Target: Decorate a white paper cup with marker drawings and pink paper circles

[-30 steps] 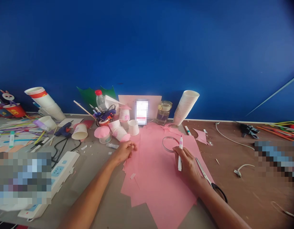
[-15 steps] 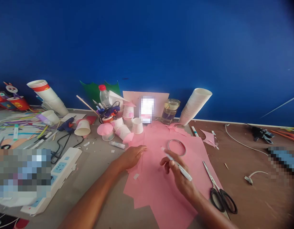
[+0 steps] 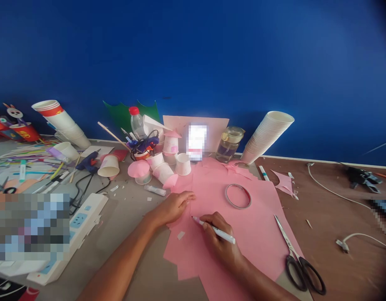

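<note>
My right hand (image 3: 219, 238) grips a white marker (image 3: 222, 234), its uncapped tip at the surface of the pink paper (image 3: 211, 192). On the paper's left edge my left hand (image 3: 174, 207) lies flat with its fingers stretched out, pointing right. A thin ring-shaped bangle (image 3: 249, 203) rests on the sheet beyond my right hand. To the right, scissors (image 3: 290, 246) with black handles lie open across the paper's edge. A small pale scrap (image 3: 180, 235) sits below my left hand.
Behind the paper stand paper cups (image 3: 182, 164), a glass jar (image 3: 229, 146) and a tall cup stack (image 3: 268, 133). On the left are a power strip (image 3: 83, 217), a glue gun (image 3: 88, 162) and several loose sticks. A white cable (image 3: 362, 234) runs along the right side.
My right hand has moved left and down, bringing the marker tip to the paper near my left hand. The left hand stays on the sheet. The view has shifted slightly.
</note>
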`<state>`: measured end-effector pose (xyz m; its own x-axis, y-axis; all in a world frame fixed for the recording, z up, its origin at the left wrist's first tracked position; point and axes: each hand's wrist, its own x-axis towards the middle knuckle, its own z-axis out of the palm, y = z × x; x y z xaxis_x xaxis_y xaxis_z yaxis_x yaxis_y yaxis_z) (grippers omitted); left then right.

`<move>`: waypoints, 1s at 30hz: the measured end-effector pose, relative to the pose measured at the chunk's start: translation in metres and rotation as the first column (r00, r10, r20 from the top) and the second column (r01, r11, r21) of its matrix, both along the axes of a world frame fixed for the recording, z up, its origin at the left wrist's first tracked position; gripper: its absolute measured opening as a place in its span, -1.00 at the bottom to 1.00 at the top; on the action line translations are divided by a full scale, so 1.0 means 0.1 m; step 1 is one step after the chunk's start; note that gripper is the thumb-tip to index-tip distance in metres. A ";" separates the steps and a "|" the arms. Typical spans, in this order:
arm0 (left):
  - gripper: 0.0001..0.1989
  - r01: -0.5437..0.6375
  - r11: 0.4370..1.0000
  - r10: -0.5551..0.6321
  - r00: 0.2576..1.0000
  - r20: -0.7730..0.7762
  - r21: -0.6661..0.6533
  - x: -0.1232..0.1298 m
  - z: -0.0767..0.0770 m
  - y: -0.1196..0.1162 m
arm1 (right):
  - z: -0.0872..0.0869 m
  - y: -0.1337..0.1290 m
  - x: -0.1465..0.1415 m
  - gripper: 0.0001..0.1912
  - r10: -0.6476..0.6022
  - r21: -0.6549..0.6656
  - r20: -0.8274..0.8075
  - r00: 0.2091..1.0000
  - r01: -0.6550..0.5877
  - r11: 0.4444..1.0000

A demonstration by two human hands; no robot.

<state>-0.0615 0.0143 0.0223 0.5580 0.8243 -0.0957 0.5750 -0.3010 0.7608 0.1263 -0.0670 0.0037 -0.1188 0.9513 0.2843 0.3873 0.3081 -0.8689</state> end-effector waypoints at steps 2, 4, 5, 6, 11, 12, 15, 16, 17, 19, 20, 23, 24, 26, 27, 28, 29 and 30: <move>-0.59 -0.002 1.000 0.002 1.000 0.002 -0.004 0.00 0.00 0.00 | -0.01 0.00 -0.01 -0.81 0.013 -0.005 0.010 1.000 -0.013 1.000; -0.58 -0.001 1.000 0.001 1.000 -0.001 -0.004 0.00 0.01 0.00 | -0.02 0.01 -0.01 -0.81 0.025 -0.006 0.018 1.000 -0.025 1.000; -0.58 0.000 1.000 0.000 1.000 -0.003 -0.003 0.00 0.01 0.00 | -0.02 0.01 -0.02 -0.81 0.030 -0.006 0.022 0.999 -0.030 1.000; -0.58 0.001 1.000 -0.001 1.000 -0.004 -0.002 0.00 0.00 0.00 | -0.02 0.02 -0.02 -0.81 0.032 -0.007 0.025 0.999 -0.032 0.999; -0.57 0.006 1.000 -0.006 1.000 0.001 0.002 0.00 -0.01 0.00 | -0.01 0.02 -0.03 -0.81 0.018 -0.016 0.040 0.999 -0.018 1.000; -0.57 0.006 1.000 -0.006 1.000 0.002 0.005 0.00 -0.01 0.00 | -0.01 0.02 -0.03 -0.82 0.020 -0.014 0.043 0.999 -0.019 1.000; -0.57 0.008 1.000 -0.008 1.000 0.006 0.022 -0.01 -0.02 0.00 | -0.01 0.03 -0.03 -0.81 0.030 -0.010 0.061 0.998 -0.029 1.000; -0.58 0.009 1.000 -0.009 1.000 0.009 0.027 -0.01 -0.02 0.00 | -0.01 0.03 -0.03 -0.82 0.033 -0.007 0.069 0.997 -0.032 0.999; -0.58 0.009 1.000 -0.009 1.000 0.013 0.030 -0.01 -0.03 0.00 | -0.01 0.03 -0.04 -0.82 0.033 -0.001 0.078 0.996 -0.033 0.999; -0.57 0.007 1.000 -0.008 1.000 0.022 0.029 -0.01 -0.03 0.00 | -0.01 0.03 -0.04 -0.82 0.031 0.020 0.094 0.995 -0.033 0.999; -0.57 0.006 1.000 -0.006 1.000 0.026 0.025 -0.01 -0.03 0.00 | -0.01 0.04 -0.04 -0.82 0.028 0.031 0.100 0.995 -0.031 0.999; -0.56 0.001 1.000 -0.002 1.000 0.031 0.017 -0.01 -0.03 0.00 | 0.00 0.03 -0.04 -0.83 0.020 0.057 0.117 0.993 -0.027 0.998; -0.56 0.001 1.000 -0.002 1.000 0.030 0.018 -0.01 -0.03 0.00 | 0.01 0.03 -0.04 -0.83 0.020 0.064 0.123 0.992 -0.028 0.998; -0.55 0.005 1.000 -0.006 1.000 0.025 0.022 -0.01 -0.03 0.00 | 0.01 0.02 -0.04 -0.83 0.019 0.079 0.135 0.991 -0.030 0.996; -0.55 0.007 1.000 -0.008 1.000 0.024 0.023 -0.01 -0.03 0.00 | 0.01 0.02 -0.04 -0.83 0.020 0.087 0.141 0.990 -0.032 0.996; -0.54 0.009 1.000 -0.009 1.000 0.024 0.024 -0.01 -0.03 0.00 | 0.00 0.01 -0.04 -0.83 0.021 0.093 0.144 0.989 -0.035 0.995; -0.54 0.009 1.000 -0.010 1.000 0.025 0.025 -0.01 -0.03 0.00 | 0.00 0.00 -0.04 -0.83 0.025 0.098 0.146 0.989 -0.040 0.994; -0.54 0.010 1.000 -0.010 1.000 0.027 0.025 -0.01 -0.03 0.00 | -0.01 0.00 -0.03 -0.84 0.029 0.103 0.146 0.989 -0.044 0.994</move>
<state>-0.0621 0.0140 0.0197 0.5685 0.8205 -0.0602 0.5515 -0.3258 0.7680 0.1230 -0.0673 0.0029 -0.2000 0.9111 0.3604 0.4925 0.4115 -0.7669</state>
